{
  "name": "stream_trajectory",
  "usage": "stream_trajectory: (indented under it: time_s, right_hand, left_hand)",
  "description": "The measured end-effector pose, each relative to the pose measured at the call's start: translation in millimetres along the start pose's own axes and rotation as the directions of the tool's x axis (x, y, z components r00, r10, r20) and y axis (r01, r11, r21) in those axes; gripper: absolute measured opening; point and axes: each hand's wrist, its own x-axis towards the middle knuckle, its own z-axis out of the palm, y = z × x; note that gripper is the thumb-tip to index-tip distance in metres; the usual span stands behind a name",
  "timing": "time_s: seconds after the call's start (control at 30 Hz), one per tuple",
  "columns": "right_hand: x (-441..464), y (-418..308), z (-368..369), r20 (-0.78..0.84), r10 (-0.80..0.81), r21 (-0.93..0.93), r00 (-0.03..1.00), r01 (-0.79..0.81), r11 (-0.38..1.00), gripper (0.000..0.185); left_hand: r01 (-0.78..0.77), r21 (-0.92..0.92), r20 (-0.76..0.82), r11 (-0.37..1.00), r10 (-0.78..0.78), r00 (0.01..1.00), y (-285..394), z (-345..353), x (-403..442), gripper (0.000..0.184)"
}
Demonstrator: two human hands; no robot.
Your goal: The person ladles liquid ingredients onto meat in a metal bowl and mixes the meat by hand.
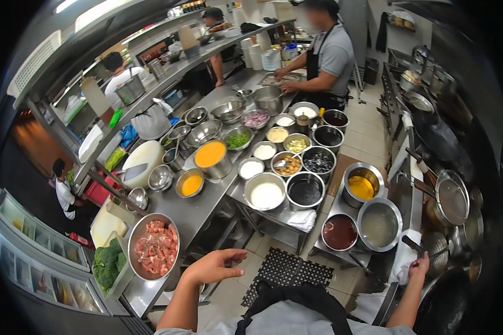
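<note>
My left hand (218, 267) hangs in the air with its fingers apart and nothing in them, to the right of a metal bowl of raw meat pieces (157, 245). At the lower right, my right hand (419, 267) is closed beside the stove, near a dark utensil handle (412, 244) and a white cloth (401, 262); what its fingers hold is too small to make out. Left of the stove are a pot of cloudy liquid (379, 224), a pot of red sauce (340, 232) and a pot of yellow oil (361, 188).
Bowls of orange liquid (210, 154), chopped greens (238, 139) and dark sauce (305, 191) crowd the steel counters. A person in a grey shirt (332, 53) works at the far counter. Pans (451, 198) line the stove. A black mat (288, 271) lies on the floor.
</note>
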Motion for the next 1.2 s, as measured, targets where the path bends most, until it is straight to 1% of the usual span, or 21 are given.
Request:
stream_trajectory:
  time_s: [0.07,0.1,0.17,0.23,0.27,0.3,0.33,0.37,0.43,0.47,0.5,0.57,0.63,0.7,0.77,0.83,0.9,0.97,1.0,1.1,1.2]
  right_hand:
    - [-26,25,9,-0.070,-0.125,-0.032,0.990,0.123,0.992,0.032]
    - [-17,-11,-6,-0.017,-0.193,-0.022,0.981,0.192,0.981,0.033]
    - [-72,14,11,-0.087,-0.349,-0.093,0.933,0.342,0.935,0.029]
    - [-102,37,10,-0.018,-0.484,-0.054,0.875,0.482,0.874,0.024]
    - [-123,33,9,0.021,-0.577,-0.128,0.817,0.574,0.809,0.014]
    - [-148,35,16,-0.009,-0.625,-0.115,0.781,0.620,0.776,0.008]
    - [-146,39,6,0.081,-0.661,-0.060,0.746,0.666,0.744,0.010]
    - [-165,33,8,0.128,-0.609,-0.025,0.783,0.616,0.787,0.012]
    - [-211,33,24,0.309,-0.571,0.042,0.761,0.589,0.807,0.016]
    - [-220,37,27,0.476,-0.576,0.098,0.664,0.611,0.785,0.016]
    - [-233,34,33,0.594,-0.464,0.003,0.657,0.575,0.818,0.020]
    - [-244,41,44,0.713,-0.395,-0.052,0.579,0.606,0.793,0.020]
    - [-276,36,73,0.725,-0.372,-0.136,0.580,0.650,0.748,0.025]
    - [-278,51,92,0.823,-0.297,-0.109,0.484,0.648,0.754,0.026]
    - [-278,62,110,0.892,-0.082,-0.232,0.444,0.606,0.761,0.034]
    - [-293,70,141,0.885,-0.006,-0.297,0.465,0.574,0.763,0.039]
    - [-293,75,175,0.884,0.072,-0.367,0.463,0.588,0.721,0.047]
    - [-275,87,220,0.886,0.093,-0.415,0.453,0.689,0.595,0.044]
    - [-265,92,244,0.871,0.104,-0.461,0.480,0.726,0.511,0.039]
    - [-225,111,299,0.874,0.086,-0.457,0.478,0.749,0.481,0.027]
    - [-204,123,329,0.850,0.115,-0.516,0.514,0.770,0.375,0.017]
  left_hand:
    - [0.015,0.128,0.009,0.992,-0.016,1.000,1,-7,5,0.066]
    - [-0.010,0.098,0.028,0.995,0.008,1.000,12,37,24,0.066]
    - [0.028,0.114,0.056,0.993,-0.035,0.998,19,42,27,0.063]
    - [0.040,0.157,0.062,0.987,-0.051,0.997,23,40,29,0.063]
    - [0.032,0.174,0.084,0.984,-0.047,0.995,20,48,35,0.062]
    - [0.035,0.102,0.075,0.994,-0.043,0.996,10,51,39,0.061]
    - [0.048,0.126,0.087,0.991,-0.059,0.994,10,54,43,0.061]
    - [0.057,0.145,0.101,0.988,-0.072,0.992,12,59,47,0.061]
    - [0.061,0.165,0.134,0.984,-0.084,0.988,10,69,54,0.062]
    - [0.066,0.169,0.132,0.983,-0.089,0.987,7,74,54,0.062]
    - [0.071,0.174,0.121,0.982,-0.093,0.988,7,78,54,0.063]
    - [0.087,0.169,0.121,0.982,-0.109,0.987,6,81,50,0.064]
    - [0.100,0.123,0.061,0.987,-0.108,0.992,-9,84,42,0.064]
    - [0.106,0.082,0.020,0.991,-0.107,0.994,-31,83,32,0.063]
    - [0.183,-0.017,-0.058,0.983,-0.184,0.981,-65,81,21,0.060]
    - [0.198,-0.099,-0.126,0.975,-0.210,0.970,-110,87,6,0.058]
    - [0.269,-0.065,-0.388,0.961,-0.273,0.880,-176,96,-16,0.056]
    - [0.558,0.181,-0.438,0.810,-0.442,0.783,-207,109,-44,0.048]
    - [0.582,0.086,-0.464,0.809,-0.484,0.742,-223,121,-59,0.047]
    - [0.528,-0.283,-0.456,0.801,-0.596,0.660,-284,167,-96,0.043]
    - [0.524,-0.560,-0.341,0.642,-0.755,0.561,-349,218,-123,0.037]
